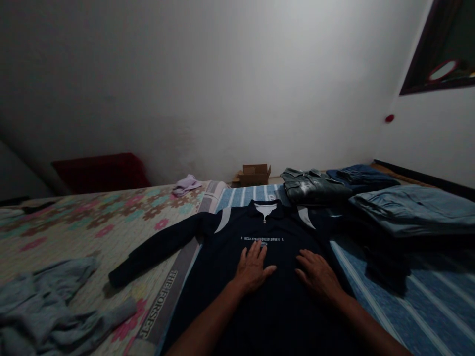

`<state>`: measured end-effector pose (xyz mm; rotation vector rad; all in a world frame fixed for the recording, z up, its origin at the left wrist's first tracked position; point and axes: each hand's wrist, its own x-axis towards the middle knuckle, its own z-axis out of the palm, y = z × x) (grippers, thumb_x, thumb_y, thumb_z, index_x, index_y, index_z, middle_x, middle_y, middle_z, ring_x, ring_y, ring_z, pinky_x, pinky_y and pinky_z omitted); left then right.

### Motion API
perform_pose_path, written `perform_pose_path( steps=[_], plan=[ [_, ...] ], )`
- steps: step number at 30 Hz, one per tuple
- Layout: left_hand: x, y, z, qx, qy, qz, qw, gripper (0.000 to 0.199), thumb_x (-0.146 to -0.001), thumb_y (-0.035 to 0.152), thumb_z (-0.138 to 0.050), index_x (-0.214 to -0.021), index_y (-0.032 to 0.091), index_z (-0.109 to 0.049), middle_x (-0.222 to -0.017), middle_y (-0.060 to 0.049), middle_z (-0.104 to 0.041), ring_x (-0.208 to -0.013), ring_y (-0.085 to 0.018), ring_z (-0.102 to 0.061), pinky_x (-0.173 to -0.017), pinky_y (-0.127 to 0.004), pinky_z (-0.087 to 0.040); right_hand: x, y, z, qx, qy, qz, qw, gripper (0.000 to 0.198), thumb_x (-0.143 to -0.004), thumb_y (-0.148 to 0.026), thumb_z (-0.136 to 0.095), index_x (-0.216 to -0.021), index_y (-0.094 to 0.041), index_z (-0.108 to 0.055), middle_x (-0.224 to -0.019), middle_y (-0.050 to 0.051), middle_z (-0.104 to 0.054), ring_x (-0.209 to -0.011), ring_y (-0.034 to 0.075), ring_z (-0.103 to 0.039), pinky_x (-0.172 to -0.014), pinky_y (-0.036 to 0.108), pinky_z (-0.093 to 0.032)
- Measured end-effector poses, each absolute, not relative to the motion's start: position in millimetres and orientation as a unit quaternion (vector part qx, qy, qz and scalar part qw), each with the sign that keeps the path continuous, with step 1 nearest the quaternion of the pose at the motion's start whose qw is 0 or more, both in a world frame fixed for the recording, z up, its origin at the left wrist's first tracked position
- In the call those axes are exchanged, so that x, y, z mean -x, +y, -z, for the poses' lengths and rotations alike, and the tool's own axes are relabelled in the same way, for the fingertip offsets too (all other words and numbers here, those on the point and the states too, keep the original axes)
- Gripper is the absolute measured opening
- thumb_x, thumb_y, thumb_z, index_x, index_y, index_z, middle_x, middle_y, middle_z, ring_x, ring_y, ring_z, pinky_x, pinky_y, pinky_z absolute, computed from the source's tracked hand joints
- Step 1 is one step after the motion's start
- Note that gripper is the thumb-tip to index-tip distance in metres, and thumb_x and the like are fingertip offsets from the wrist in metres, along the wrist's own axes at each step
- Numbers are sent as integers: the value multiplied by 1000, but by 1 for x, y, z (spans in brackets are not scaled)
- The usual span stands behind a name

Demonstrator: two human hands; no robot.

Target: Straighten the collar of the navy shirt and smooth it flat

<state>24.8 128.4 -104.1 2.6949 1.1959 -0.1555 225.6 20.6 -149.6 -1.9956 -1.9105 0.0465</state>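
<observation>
Head view: you look forward and down at a dark navy, long-sleeved top laid out front side up, its collar away from you. Your left hand is open, palm down on the chest, fingertips reaching a line of pale lettering and thumb stretched toward the other hand. Your right hand is also open, palm down on the same fabric, its fingers pointing inward; neither hand grips anything.

A short zip runs down from the collar, and a pale panel marks each shoulder. The sleeve on your left stretches across a floral bedspread; the one on your right bends over a blue striped cover.

Far to your left, a rumpled grey garment lies on the flowers, with a small lilac cloth farther back. Beyond the right shoulder sit a folded dark grey-green garment, folded dark blue clothing and a folded light blue pile. An open cardboard box stands near the pale wall.
</observation>
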Motion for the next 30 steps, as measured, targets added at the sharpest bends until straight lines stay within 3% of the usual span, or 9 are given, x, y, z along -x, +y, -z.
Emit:
perform_pose_path(
  steps=[30],
  plan=[
    [-23,129,114,-913,400,17,79,69,-87,59,-32,-142,17,-28,-152,-10,-17,-140,-25,-11,-112,-48,-12,-226,18,154,696,-686,18,214,35,-87,-32,-45,-115,-18,-60,-129,13,-55,-120,27,-49,-99,45,-38]
  ],
)
